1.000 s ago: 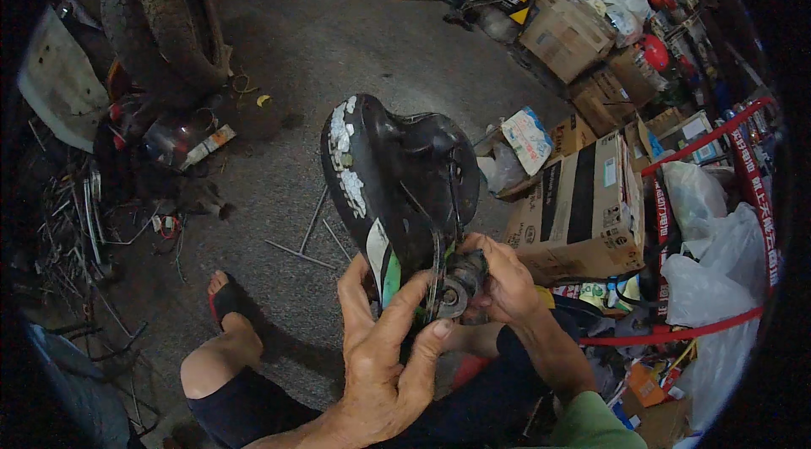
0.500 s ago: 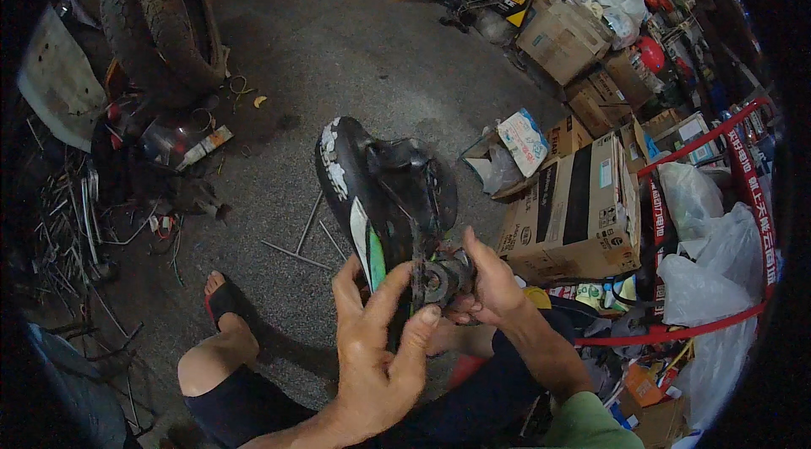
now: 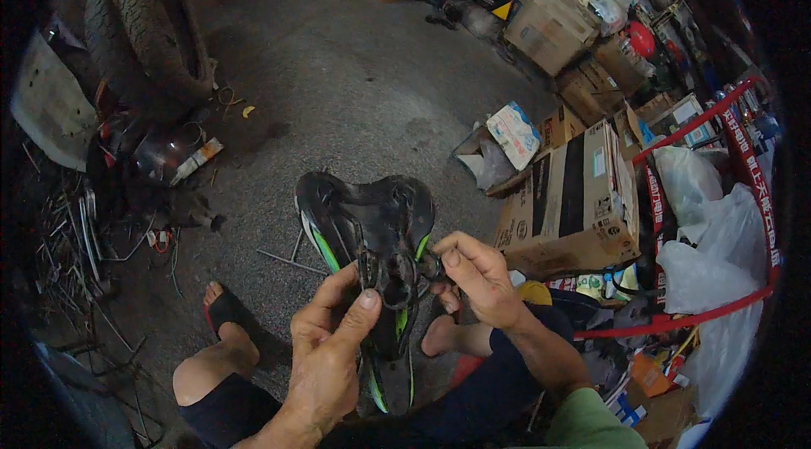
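We note dark print [image 3: 604,207] and a pale label [image 3: 599,163] on the brown carton [image 3: 583,234], white lettering [image 3: 750,160] on the red frame [image 3: 676,324]. We hold the black bicycle saddle [image 3: 359,195], green-and-white edged, underside facing us, above the floor [image 3: 321,103]: our left hand [image 3: 325,356] grips it; our right hand [image 3: 487,287] pinches the right end of the clamp [image 3: 399,282].

saddle [image 3: 351,221]: black, green-and-white streaks | my right sleeve [image 3: 591,424]: green | my shorts [image 3: 232,402]: dark blue | large carton [image 3: 553,211]: brown, black band | floor [image 3: 279,94]: grey

Saddle [image 3: 363,217] between left hand [image 3: 328,356] and right hand [image 3: 488,284], tires [image 3: 139,27] far left, carton [image 3: 568,200] at right
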`<action>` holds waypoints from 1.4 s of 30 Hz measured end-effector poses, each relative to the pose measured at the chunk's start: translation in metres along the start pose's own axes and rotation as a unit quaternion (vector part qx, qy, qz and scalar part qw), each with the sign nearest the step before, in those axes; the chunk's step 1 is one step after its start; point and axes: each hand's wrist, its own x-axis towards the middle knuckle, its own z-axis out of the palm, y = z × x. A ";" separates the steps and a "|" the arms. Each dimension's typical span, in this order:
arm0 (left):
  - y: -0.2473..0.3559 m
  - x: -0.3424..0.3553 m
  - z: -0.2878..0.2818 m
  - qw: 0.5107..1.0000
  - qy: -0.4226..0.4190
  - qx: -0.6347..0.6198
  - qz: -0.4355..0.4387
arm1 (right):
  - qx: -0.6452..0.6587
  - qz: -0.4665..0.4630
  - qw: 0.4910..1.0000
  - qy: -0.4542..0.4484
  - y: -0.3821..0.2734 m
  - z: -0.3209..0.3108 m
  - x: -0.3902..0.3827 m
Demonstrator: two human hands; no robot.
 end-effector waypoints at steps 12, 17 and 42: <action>-0.010 0.000 -0.004 0.975 0.008 0.182 0.129 | 0.384 0.168 0.908 0.019 0.014 0.009 0.001; -0.008 -0.004 -0.006 0.930 0.027 0.304 0.204 | 0.352 0.186 0.917 0.019 0.016 0.012 0.005; -0.008 -0.011 0.003 0.806 0.080 0.479 0.338 | 0.309 0.139 0.936 -0.093 0.025 -0.008 0.005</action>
